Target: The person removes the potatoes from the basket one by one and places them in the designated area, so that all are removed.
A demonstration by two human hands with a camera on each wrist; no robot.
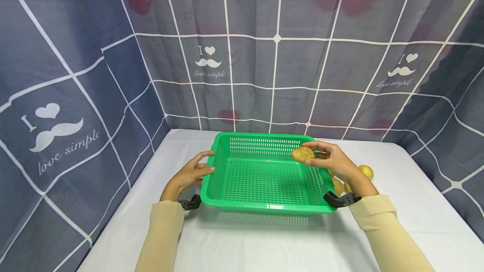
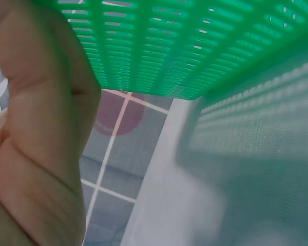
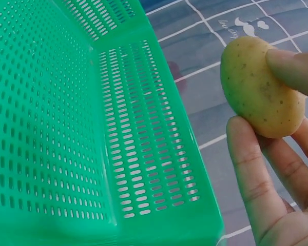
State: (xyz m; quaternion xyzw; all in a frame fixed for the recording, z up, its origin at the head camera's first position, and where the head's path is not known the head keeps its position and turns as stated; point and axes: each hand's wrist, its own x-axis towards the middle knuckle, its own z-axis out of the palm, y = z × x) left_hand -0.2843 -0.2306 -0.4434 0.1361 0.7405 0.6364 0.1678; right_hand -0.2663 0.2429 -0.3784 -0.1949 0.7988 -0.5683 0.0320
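A green plastic basket (image 1: pixel 261 207) with slotted walls stands in the middle of the head view, and nothing lies on its floor. My left hand (image 1: pixel 190 174) holds the basket's left rim, thumb on top and fingers along the outer wall. In the left wrist view, the curled fingers (image 2: pixel 41 102) are close beside that wall. Above the basket's right end, my right hand (image 1: pixel 334 160) pinches a potato (image 3: pixel 259 87) between thumb and fingertips. Its yellow-brown skin shows small dark specks in the right wrist view.
Several more potatoes (image 1: pixel 365 172) lie on the white tablecloth (image 1: pixel 264 247) to the right of the basket, partly hidden by my right hand and wrist. A grey-blue checked curtain (image 1: pixel 249 62) hangs behind the table and along its sides. Black straps (image 1: pixel 340 200) circle both wrists.
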